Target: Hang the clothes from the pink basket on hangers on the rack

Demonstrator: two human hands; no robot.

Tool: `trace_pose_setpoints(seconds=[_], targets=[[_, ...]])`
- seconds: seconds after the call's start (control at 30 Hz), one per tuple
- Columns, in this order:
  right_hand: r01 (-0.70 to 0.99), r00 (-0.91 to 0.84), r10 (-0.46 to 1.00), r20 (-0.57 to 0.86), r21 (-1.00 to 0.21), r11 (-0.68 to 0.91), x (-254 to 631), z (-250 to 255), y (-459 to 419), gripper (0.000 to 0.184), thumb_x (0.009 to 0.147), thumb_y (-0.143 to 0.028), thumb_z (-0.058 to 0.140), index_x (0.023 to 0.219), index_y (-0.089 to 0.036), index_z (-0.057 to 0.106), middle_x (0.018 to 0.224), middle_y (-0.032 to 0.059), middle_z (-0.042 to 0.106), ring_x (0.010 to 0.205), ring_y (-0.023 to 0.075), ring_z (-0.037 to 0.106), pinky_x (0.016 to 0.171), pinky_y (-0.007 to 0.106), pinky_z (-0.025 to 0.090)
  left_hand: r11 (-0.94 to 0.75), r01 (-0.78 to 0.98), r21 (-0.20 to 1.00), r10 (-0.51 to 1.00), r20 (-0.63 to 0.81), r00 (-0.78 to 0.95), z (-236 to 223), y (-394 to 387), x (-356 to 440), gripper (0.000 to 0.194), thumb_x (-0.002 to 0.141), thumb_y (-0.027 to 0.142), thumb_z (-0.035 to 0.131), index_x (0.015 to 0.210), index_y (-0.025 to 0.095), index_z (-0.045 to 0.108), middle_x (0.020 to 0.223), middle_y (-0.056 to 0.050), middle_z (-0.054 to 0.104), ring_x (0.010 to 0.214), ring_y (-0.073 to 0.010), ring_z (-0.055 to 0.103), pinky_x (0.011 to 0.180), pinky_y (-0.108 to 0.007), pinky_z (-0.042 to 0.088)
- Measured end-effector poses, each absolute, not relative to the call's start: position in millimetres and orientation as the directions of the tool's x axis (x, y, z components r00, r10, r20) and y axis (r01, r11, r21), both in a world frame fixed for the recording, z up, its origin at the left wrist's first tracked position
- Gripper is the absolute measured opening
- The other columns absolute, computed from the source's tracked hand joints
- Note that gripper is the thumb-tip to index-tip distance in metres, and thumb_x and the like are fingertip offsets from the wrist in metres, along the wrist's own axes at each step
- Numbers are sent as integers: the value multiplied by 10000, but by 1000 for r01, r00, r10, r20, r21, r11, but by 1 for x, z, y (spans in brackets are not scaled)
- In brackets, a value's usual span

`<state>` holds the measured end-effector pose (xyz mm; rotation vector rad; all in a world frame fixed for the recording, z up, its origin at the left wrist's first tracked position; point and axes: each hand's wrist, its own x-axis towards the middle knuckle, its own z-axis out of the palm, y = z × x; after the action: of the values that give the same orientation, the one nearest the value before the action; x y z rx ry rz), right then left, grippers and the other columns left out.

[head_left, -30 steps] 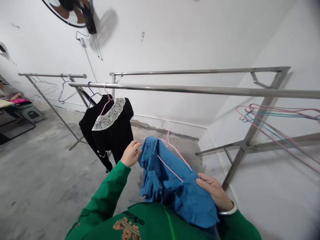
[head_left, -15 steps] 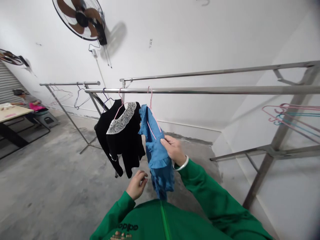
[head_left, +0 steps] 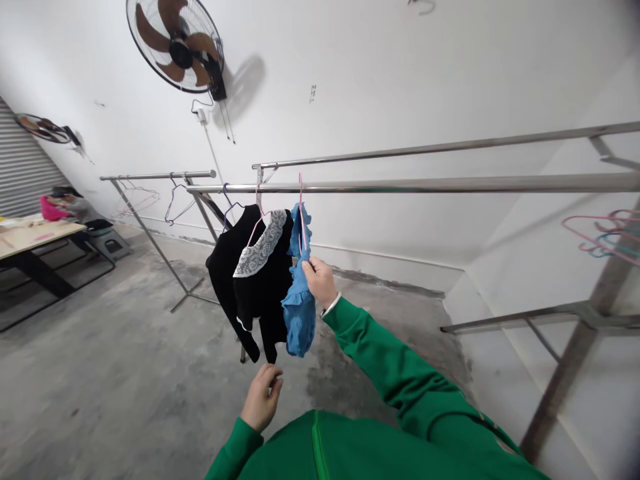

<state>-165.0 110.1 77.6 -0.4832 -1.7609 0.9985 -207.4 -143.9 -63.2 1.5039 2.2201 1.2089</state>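
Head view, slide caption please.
Right hand holding a blue garment hung from a rail beside a lace-collared black top.

Before me the rail (head_left: 400,183) runs across, with three hung garments towards its left end: the right-hand garment (head_left: 300,307) at my right hand (head_left: 320,280), the middle garment (head_left: 265,287) just beside it, and the left-hand garment (head_left: 225,267) partly behind that. Behind the rail come a second bar (head_left: 430,147) and the wall (head_left: 360,80), a fan (head_left: 180,53) on it, up to the left; farther left stand another rack (head_left: 155,177), then a table (head_left: 40,237). Spare hangers (head_left: 607,235) lie off right, though I can't quite tell on what.
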Motion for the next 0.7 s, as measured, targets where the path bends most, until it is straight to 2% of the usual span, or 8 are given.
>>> trace_pose_setpoints(seconds=[0.17,0.3,0.37,0.4,0.47,0.53,0.6,0.7], targets=[[-52,-470,701,536,-810,584,-169,67,107,317,844,-436,403,632,-200,401,590,-24,405,586,116,402,594,250,328,157,687,710,857,248,-452,-67,-144,-209,220,889,277,412,880,170,603,878,-108,627,789,-183,633,724,-306,535],[-85,-425,700,573,-796,600,-147,36,94,323,912,-462,366,828,-186,511,747,21,550,705,137,509,693,255,415,159,705,692,887,214,-410,-71,-140,-204,232,891,263,399,885,160,607,881,-112,629,737,-172,621,684,-298,528],[37,-439,729,524,-801,598,-125,6,90,342,949,-429,296,866,-175,510,781,38,564,740,140,526,732,266,439,156,720,676,909,187,-372,-73,-134,-201,236,891,259,397,863,159,610,856,-106,630,708,-169,611,662,-295,523],[157,-506,740,443,-796,584,-112,-13,88,352,962,-406,268,862,-170,510,780,42,566,750,141,533,742,273,448,147,729,668,924,171,-343,-74,-130,-199,238,890,258,399,854,159,612,842,-103,632,700,-169,608,655,-294,522],[408,-643,748,168,-751,519,-77,-53,83,352,972,-382,288,841,-166,533,757,43,575,749,143,556,731,277,465,102,750,654,957,141,-253,-76,-120,-197,242,890,259,401,849,161,618,823,-98,643,705,-173,612,658,-297,526],[583,-656,744,-126,-710,394,-33,-94,74,302,954,-390,407,829,-174,578,744,34,593,722,137,581,678,260,476,23,769,639,984,122,-130,-78,-107,-193,242,886,264,406,855,163,624,811,-96,655,737,-183,625,687,-310,534],[698,-545,767,-339,-691,191,19,-132,58,237,927,-391,512,878,-185,618,808,32,622,730,121,598,658,243,492,-70,776,627,995,102,7,-81,-92,-186,248,885,278,408,859,163,626,803,-97,660,766,-194,633,711,-324,538],[800,-310,739,-598,-584,-136,103,-179,29,235,922,-361,550,1070,-188,611,1052,54,623,906,133,616,778,283,532,-182,762,622,978,32,207,-87,-64,-165,256,888,300,412,880,160,626,838,-107,665,785,-200,636,713,-328,539]])
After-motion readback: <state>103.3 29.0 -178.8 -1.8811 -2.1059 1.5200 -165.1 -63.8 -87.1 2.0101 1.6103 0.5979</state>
